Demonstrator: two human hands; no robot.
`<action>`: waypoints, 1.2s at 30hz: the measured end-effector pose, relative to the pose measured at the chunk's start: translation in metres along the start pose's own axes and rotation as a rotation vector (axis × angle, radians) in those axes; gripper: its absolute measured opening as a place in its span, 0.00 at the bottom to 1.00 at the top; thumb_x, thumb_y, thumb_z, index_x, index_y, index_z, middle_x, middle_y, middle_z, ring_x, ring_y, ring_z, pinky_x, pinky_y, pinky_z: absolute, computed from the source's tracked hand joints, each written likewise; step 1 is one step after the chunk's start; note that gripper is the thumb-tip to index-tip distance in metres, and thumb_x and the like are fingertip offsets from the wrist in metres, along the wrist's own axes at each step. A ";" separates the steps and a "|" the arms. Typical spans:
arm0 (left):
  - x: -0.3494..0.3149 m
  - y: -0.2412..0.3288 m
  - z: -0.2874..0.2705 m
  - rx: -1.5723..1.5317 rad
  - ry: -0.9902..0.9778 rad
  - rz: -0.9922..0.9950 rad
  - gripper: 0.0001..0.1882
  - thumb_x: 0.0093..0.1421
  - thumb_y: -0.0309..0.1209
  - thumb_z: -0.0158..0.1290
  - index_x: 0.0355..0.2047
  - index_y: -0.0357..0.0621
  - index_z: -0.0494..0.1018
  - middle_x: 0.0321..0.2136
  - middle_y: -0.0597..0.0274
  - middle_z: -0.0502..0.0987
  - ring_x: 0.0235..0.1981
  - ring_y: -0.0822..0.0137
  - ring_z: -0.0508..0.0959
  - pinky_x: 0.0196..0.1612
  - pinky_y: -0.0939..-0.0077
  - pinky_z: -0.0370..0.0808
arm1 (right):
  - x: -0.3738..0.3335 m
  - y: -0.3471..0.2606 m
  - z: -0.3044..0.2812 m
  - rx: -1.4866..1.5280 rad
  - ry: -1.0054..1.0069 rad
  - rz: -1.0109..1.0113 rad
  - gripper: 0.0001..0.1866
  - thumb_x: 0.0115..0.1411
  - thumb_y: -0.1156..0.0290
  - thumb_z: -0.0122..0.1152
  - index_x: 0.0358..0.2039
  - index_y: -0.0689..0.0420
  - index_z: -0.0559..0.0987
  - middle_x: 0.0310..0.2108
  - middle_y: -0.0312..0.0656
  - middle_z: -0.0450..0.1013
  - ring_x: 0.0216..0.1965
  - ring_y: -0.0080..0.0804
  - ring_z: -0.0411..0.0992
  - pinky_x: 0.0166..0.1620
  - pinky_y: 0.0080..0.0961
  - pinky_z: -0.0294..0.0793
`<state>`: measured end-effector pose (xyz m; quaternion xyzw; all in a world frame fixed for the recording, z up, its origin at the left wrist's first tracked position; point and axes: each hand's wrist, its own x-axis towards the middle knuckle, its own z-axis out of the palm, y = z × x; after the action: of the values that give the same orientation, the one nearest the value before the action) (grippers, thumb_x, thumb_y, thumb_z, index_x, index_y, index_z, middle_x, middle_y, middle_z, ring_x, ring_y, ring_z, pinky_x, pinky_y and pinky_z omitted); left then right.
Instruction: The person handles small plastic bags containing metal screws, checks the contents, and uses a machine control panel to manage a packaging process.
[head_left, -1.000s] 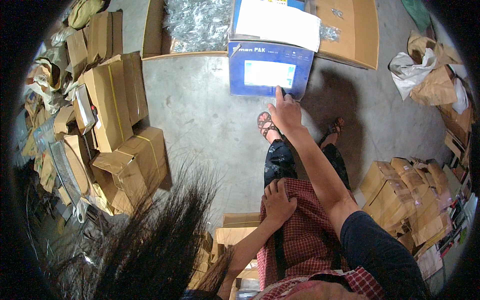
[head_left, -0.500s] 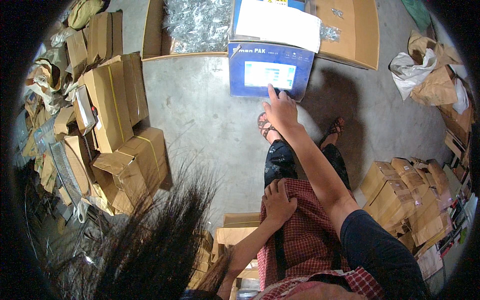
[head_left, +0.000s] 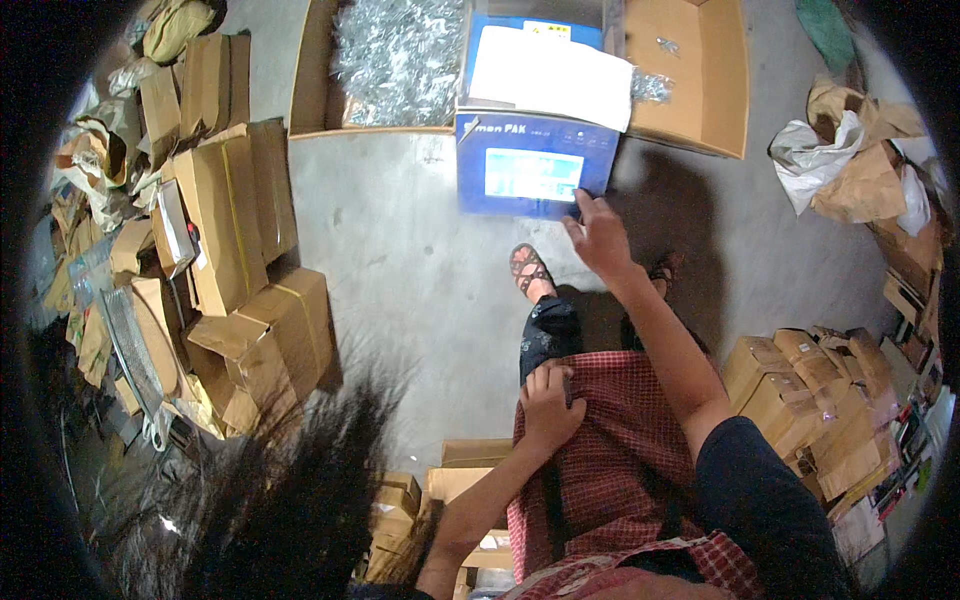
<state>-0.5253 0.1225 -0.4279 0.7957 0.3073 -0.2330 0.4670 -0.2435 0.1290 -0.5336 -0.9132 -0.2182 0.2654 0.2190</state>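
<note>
A blue machine [head_left: 535, 195] stands ahead of me, with a bright lit screen [head_left: 533, 176] on its front and a white sheet [head_left: 550, 75] over its top. My right hand [head_left: 601, 240] reaches to it, its index finger extended at the screen's lower right corner; whether the tip touches, I cannot tell. Nothing shows in this hand. Lower down, my left hand [head_left: 551, 405] rests on the red checked apron [head_left: 630, 420] over my lap, its fingers laid out. A small dark patch shows between its finger and thumb, too unclear to name.
Left of the machine, an open carton [head_left: 310, 85] holds many small clear packets [head_left: 400, 65]. Another open carton [head_left: 715, 80] at right has a few packets. Cardboard boxes [head_left: 230, 220] stack up at left, more boxes [head_left: 790, 380] at right. Crumpled bags [head_left: 830, 160] lie far right.
My right index finger has moved from the screen's lower middle edge to its lower right corner. The screen's picture looks different. My left hand stays on the apron. The view has shifted slightly.
</note>
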 end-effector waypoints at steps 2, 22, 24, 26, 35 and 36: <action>0.006 0.006 -0.005 0.024 0.062 0.022 0.24 0.47 0.32 0.59 0.46 0.45 0.69 0.52 0.49 0.68 0.55 0.47 0.66 0.57 0.50 0.63 | 0.015 0.031 -0.021 0.022 0.054 -0.007 0.25 0.60 0.67 0.59 0.57 0.61 0.69 0.45 0.56 0.72 0.45 0.55 0.74 0.49 0.45 0.73; 0.131 0.175 0.145 0.118 -0.125 -0.232 0.15 0.62 0.38 0.49 0.44 0.42 0.71 0.44 0.48 0.72 0.46 0.45 0.71 0.48 0.48 0.68 | 0.404 0.289 -0.016 -0.312 -0.337 0.058 0.34 0.54 0.58 0.64 0.58 0.64 0.69 0.57 0.64 0.66 0.60 0.57 0.65 0.62 0.43 0.67; 0.160 0.190 0.177 -0.016 -0.166 -0.349 0.14 0.60 0.36 0.51 0.43 0.43 0.72 0.43 0.50 0.73 0.44 0.45 0.72 0.45 0.50 0.70 | 0.413 0.314 -0.008 -0.363 -0.191 0.038 0.34 0.52 0.58 0.65 0.57 0.62 0.71 0.50 0.61 0.72 0.55 0.54 0.70 0.59 0.42 0.69; 0.204 0.221 0.176 -0.132 -0.204 -0.375 0.14 0.59 0.34 0.52 0.43 0.41 0.72 0.41 0.49 0.74 0.43 0.45 0.73 0.44 0.50 0.71 | 0.426 0.355 -0.003 -0.425 -0.260 0.026 0.31 0.51 0.58 0.66 0.55 0.56 0.75 0.43 0.55 0.78 0.48 0.51 0.76 0.55 0.42 0.72; 0.271 0.252 0.165 -0.158 0.181 -0.510 0.10 0.52 0.27 0.56 0.36 0.46 0.75 0.35 0.52 0.74 0.41 0.47 0.74 0.44 0.53 0.71 | 0.301 0.358 -0.065 0.467 -0.387 0.301 0.37 0.42 0.73 0.71 0.57 0.55 0.75 0.36 0.41 0.78 0.37 0.36 0.77 0.39 0.29 0.76; 0.271 0.233 0.163 -0.175 0.194 -0.513 0.10 0.51 0.27 0.57 0.36 0.48 0.75 0.34 0.53 0.74 0.40 0.48 0.74 0.43 0.52 0.71 | 0.290 0.337 -0.090 0.513 -0.471 0.446 0.39 0.42 0.74 0.70 0.59 0.57 0.72 0.40 0.41 0.76 0.40 0.38 0.76 0.40 0.30 0.77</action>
<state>-0.1839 -0.0358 -0.5408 0.6671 0.5609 -0.2388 0.4282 0.1251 -0.0198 -0.7510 -0.7683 0.0139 0.5538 0.3206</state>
